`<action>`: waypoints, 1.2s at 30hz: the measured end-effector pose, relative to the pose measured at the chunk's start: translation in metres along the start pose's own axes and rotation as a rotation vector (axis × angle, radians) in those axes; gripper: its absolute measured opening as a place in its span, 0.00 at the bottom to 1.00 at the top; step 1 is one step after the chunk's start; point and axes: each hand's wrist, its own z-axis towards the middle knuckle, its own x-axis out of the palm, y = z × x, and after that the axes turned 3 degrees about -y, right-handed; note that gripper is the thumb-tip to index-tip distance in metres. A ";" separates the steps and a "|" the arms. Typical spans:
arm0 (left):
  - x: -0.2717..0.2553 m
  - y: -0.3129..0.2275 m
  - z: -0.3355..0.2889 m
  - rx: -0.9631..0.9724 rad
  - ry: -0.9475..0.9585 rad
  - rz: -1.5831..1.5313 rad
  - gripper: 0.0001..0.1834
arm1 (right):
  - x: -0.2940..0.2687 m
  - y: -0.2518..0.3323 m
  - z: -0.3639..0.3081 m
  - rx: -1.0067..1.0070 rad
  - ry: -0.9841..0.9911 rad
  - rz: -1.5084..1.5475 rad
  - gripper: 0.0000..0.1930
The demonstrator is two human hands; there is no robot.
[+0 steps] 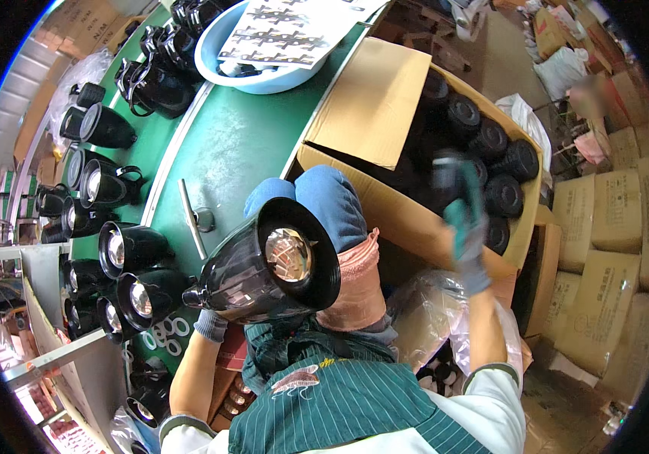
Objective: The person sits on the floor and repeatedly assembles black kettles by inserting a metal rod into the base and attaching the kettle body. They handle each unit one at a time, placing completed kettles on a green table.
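Many round black parts (504, 195) in carton (370, 102), left hand (211, 325) holding black jug (245, 265), right hand (466, 225) clasping blurred part (451, 171)

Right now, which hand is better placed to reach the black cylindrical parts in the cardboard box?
Probably the right hand: blurred, it appears over the cardboard box, near the black cylindrical parts. The left hand, mostly hidden by the black jug, is farther away.

Green tabletop (249, 136) lies open before the blue basin (279, 82), beside an obstructing cardboard flap (373, 106).
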 end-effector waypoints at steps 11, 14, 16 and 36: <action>-0.023 -0.031 -0.010 0.107 0.522 0.168 0.34 | 0.145 0.038 -0.094 -0.425 0.814 -0.352 0.45; -0.021 -0.034 -0.004 0.170 0.644 0.239 0.34 | 0.153 0.047 -0.097 -0.457 0.843 -0.382 0.45; -0.019 -0.039 -0.002 0.195 0.699 0.276 0.35 | 0.156 0.054 -0.098 -0.470 0.844 -0.379 0.45; -0.008 -0.053 0.017 0.217 0.877 0.365 0.36 | 0.151 0.051 -0.061 -0.488 0.892 -0.227 0.42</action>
